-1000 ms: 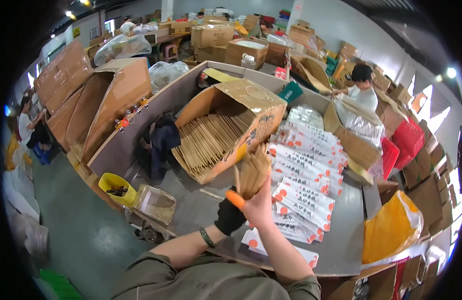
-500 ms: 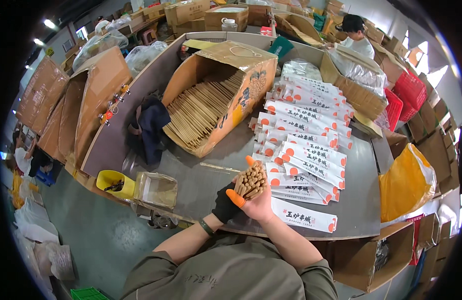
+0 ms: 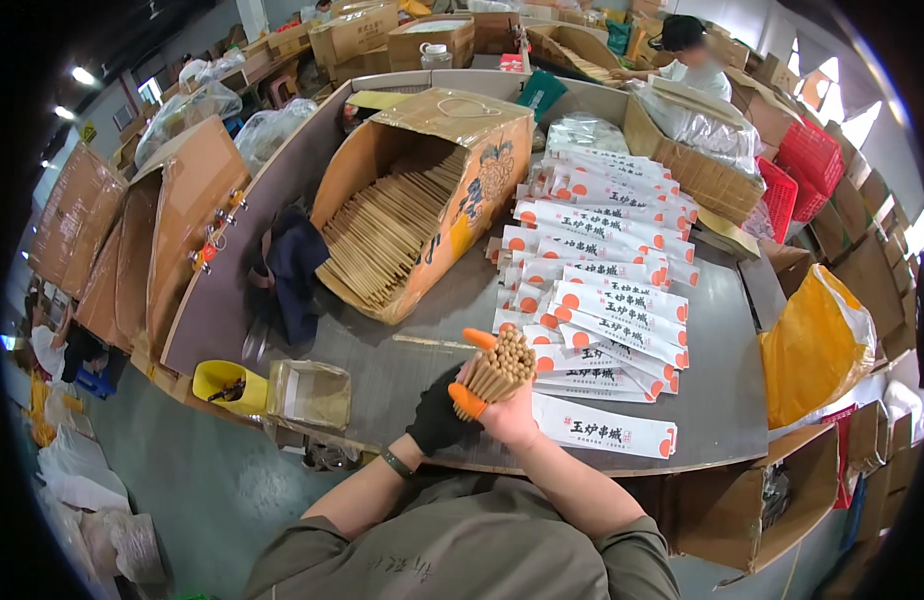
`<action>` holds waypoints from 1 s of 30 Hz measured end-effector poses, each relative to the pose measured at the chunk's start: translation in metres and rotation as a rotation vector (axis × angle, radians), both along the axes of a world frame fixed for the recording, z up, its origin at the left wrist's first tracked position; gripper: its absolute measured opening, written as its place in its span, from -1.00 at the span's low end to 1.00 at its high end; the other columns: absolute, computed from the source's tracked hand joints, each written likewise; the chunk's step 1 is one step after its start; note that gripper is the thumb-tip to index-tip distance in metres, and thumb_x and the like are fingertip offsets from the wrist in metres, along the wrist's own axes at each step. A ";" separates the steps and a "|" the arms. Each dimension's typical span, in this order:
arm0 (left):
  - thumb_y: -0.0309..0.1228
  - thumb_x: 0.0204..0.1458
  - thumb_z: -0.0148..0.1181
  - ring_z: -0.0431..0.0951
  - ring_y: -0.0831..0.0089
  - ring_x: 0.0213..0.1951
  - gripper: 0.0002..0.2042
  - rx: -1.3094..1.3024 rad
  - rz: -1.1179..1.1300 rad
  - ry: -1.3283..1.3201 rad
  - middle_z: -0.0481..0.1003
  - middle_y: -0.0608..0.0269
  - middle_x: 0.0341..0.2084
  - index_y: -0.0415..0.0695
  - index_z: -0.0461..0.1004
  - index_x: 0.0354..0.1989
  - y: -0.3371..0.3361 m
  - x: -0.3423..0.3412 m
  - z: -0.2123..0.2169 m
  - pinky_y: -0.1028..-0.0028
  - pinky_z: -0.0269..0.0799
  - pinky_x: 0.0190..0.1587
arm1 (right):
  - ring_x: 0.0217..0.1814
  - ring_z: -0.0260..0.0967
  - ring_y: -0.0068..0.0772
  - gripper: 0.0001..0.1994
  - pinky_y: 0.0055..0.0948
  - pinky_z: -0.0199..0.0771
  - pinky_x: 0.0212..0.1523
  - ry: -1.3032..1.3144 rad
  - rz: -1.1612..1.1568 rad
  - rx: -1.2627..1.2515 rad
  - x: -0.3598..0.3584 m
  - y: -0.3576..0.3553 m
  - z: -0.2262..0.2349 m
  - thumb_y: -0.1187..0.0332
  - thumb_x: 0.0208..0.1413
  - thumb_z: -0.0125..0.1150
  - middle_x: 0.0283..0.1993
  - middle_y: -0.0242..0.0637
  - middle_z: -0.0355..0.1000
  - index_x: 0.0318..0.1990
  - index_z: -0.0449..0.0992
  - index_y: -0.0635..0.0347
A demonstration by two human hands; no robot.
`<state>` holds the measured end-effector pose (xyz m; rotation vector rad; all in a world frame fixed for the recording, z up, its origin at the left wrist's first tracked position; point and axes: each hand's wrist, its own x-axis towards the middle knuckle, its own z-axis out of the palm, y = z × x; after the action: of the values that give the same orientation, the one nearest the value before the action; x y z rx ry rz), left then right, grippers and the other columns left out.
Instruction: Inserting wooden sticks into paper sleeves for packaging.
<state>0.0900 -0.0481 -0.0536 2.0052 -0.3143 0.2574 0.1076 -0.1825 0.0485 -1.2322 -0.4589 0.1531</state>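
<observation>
A bundle of round wooden chopsticks (image 3: 504, 362) is held upright, slightly tilted, over the near part of the grey table, its ends showing on top. My right hand (image 3: 509, 418), bare-skinned, is closed round the bundle from the right and below. My left hand (image 3: 444, 412), in a black glove, presses against the bundle's left side; its fingers are mostly hidden. Two orange finger covers (image 3: 467, 402) show against the sticks. Just right of my hands lie overlapping rows of white paper sleeves (image 3: 622, 315) with red dots. A single sleeve (image 3: 602, 428) lies nearest to me.
An open cardboard box (image 3: 472, 215) full of chopsticks lies on its side behind my hands. A dark cloth (image 3: 292, 270) is left of it. At the front-left edge are a yellow scoop-shaped holder (image 3: 217, 383) and a clear tray (image 3: 310, 393). Another person (image 3: 694, 65) works beyond the table.
The bundle has turned a little in my hands, so more of its stick ends and sides show. My gloved left hand has come up closer along it. The view has shifted slightly.
</observation>
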 end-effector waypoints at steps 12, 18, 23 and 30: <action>-0.29 0.02 0.27 0.39 0.30 0.15 -0.42 0.461 -0.070 -0.239 0.39 0.14 0.13 -0.10 0.25 0.24 0.001 -0.004 -0.015 0.38 0.30 0.15 | 0.42 0.05 -0.29 0.21 -0.26 0.07 0.36 -0.117 0.126 0.098 -0.020 -0.003 0.022 0.18 -0.22 0.59 0.40 -0.16 0.01 0.43 -0.29 0.26; -0.35 -0.01 0.30 0.49 0.39 -0.06 -0.60 -0.426 -0.117 0.176 0.49 0.27 -0.16 -0.10 0.41 0.03 0.005 -0.011 -0.019 0.35 0.39 -0.03 | 0.29 0.18 -0.31 0.25 -0.32 0.19 0.29 0.071 0.251 0.193 -0.019 -0.017 0.011 0.21 -0.28 0.62 0.29 -0.17 0.11 0.44 -0.30 0.19; -0.30 0.01 0.25 0.54 0.16 -0.32 -0.84 0.022 0.008 -0.099 0.53 0.17 -0.43 -0.09 0.52 -0.30 0.005 0.001 -0.015 0.28 0.43 -0.27 | -0.05 0.35 -0.51 0.07 -0.45 0.37 0.05 -0.085 -0.021 0.001 -0.020 -0.011 -0.006 0.39 -0.18 0.51 -0.03 -0.27 0.37 0.43 -0.18 0.12; -0.25 -0.11 0.26 0.52 0.19 -0.26 -0.76 0.123 0.032 -0.081 0.54 0.20 -0.36 -0.03 0.53 -0.26 0.008 -0.006 0.008 0.27 0.38 -0.18 | -0.11 0.34 -0.60 -0.06 -0.54 0.38 0.00 -0.049 0.007 0.036 -0.022 -0.002 -0.016 0.44 -0.14 0.48 -0.13 -0.39 0.38 0.38 -0.02 0.19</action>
<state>0.0837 -0.0399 -0.0460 2.1257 -0.3566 0.3473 0.0852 -0.1846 0.0329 -1.2008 -0.5061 0.1203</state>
